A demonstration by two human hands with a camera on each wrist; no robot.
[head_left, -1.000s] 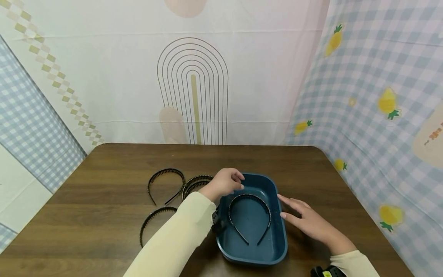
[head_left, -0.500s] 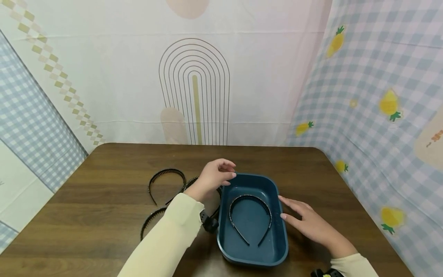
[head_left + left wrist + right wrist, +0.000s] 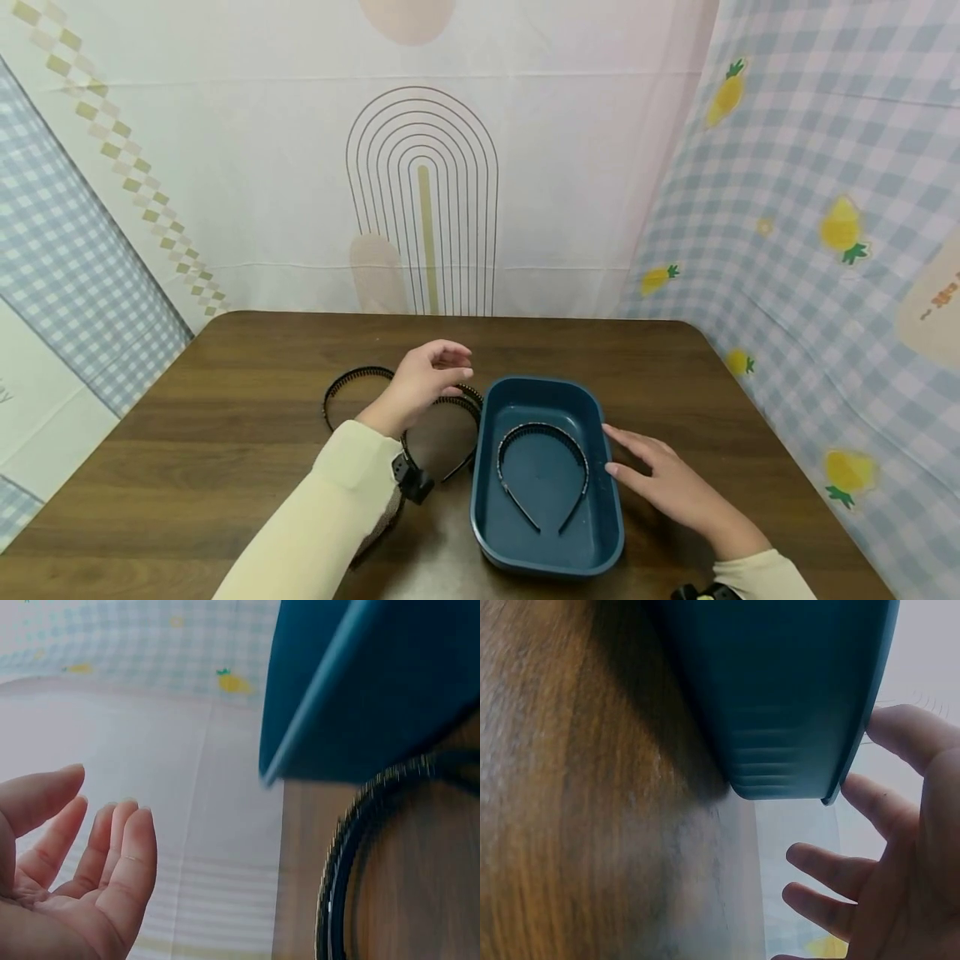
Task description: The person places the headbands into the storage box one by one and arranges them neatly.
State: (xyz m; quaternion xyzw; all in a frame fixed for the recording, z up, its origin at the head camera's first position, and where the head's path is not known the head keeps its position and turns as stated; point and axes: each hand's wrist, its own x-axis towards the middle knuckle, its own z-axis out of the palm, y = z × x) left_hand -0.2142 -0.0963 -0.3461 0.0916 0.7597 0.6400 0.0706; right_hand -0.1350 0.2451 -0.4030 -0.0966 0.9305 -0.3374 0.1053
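A black toothed headband point(image 3: 543, 427) lies in the blue plastic bin point(image 3: 543, 550). My left hand point(image 3: 416, 383) hovers over the headbands left of the bin, fingers loosely bent, holding nothing. Beneath and beside it are a group of overlapping headbands point(image 3: 474, 402), close against the bin, and another headband point(image 3: 352, 375) farther left. One more headband point(image 3: 382, 533) is mostly hidden under my left forearm. My right hand point(image 3: 663, 479) touches the bin's right rim with fingertips, fingers extended. The right wrist view shows thumb and index finger at the rim point(image 3: 885, 660).
All of this stands on a brown wooden table point(image 3: 225, 433). A white patterned cloth point(image 3: 562, 183) hangs behind its back edge, and a blue checked cloth point(image 3: 795, 275) with fruit prints hangs at the right.
My left hand has moved left from over the bin to over the headbands, uncovering those next to the bin. The right hand and the headband in the bin have stayed put.
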